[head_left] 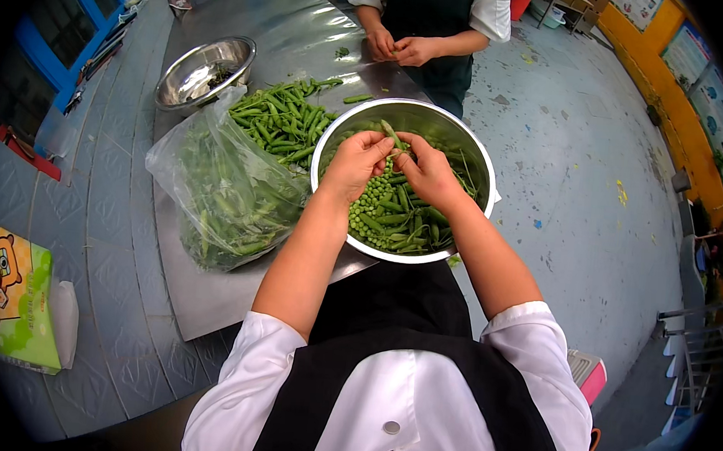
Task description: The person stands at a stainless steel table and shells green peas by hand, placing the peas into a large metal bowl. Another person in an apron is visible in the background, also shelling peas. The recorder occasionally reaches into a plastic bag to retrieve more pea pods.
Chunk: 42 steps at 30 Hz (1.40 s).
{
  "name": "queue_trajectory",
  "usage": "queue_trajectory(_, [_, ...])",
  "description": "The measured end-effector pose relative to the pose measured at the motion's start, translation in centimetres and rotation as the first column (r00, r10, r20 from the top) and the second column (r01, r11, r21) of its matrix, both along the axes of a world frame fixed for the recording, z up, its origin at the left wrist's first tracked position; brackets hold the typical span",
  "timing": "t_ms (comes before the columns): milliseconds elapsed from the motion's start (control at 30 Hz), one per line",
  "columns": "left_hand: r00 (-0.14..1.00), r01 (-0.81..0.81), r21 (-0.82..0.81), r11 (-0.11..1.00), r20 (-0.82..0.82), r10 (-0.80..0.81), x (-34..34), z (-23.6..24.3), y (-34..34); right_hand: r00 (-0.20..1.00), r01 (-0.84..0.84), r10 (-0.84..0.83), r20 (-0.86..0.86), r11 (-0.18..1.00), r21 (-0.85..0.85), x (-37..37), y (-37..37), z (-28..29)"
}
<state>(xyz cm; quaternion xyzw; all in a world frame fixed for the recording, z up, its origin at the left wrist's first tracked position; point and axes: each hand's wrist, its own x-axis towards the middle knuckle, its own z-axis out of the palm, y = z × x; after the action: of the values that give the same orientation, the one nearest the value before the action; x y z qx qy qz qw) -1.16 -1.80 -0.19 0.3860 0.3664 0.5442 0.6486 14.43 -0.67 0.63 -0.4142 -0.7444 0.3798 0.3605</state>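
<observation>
Over a wide steel bowl I hold a green pea pod between both hands. My left hand is closed, with thumb and fingers pinching the pod's near side. My right hand pinches it from the other side, thumb against it. Whether the pod is split cannot be made out. Inside the bowl, loose shelled peas lie to the left, and a heap of pods fills the right and near part.
A pile of pea pods lies on the steel table, beside a clear plastic bag full of pods. Farther back stands a smaller steel bowl with dark scraps. Across the table, another person's hands meet. A green-and-yellow package is far left.
</observation>
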Motion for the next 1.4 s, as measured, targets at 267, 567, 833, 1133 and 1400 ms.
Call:
queue_trajectory(267, [0.998,0.057,-0.03,0.998,-0.005,-0.057,-0.5,-0.5,0.3,0.999,-0.039,0.03,0.036,0.962,0.27,0.2,-0.3,-0.1])
queue_trajectory(567, [1.0,0.003,-0.119,0.993,0.015,-0.002,0.0,0.7,-0.2,0.984,-0.105,0.042,0.171,0.918,0.382,-0.5,-0.7,-0.4])
queue_trajectory(833, [0.997,-0.055,-0.036,0.998,0.056,0.057,0.0,0.2,0.0,0.963,-0.169,0.093,-0.254,0.939,-0.298,-0.4,0.6,0.1])
queue_trajectory(1133, [0.985,-0.172,-0.081,0.982,-0.046,0.169,0.5,0.0,0.3,0.971,-0.029,-0.042,-0.236,0.957,-0.287,-0.6,0.5,0.2])
queue_trajectory(1400, [0.984,-0.059,0.088,0.994,-0.162,0.073,-0.1,-0.8,0.4,0.968,-0.086,-0.012,-0.251,0.923,-0.376,0.9,0.9,0.9])
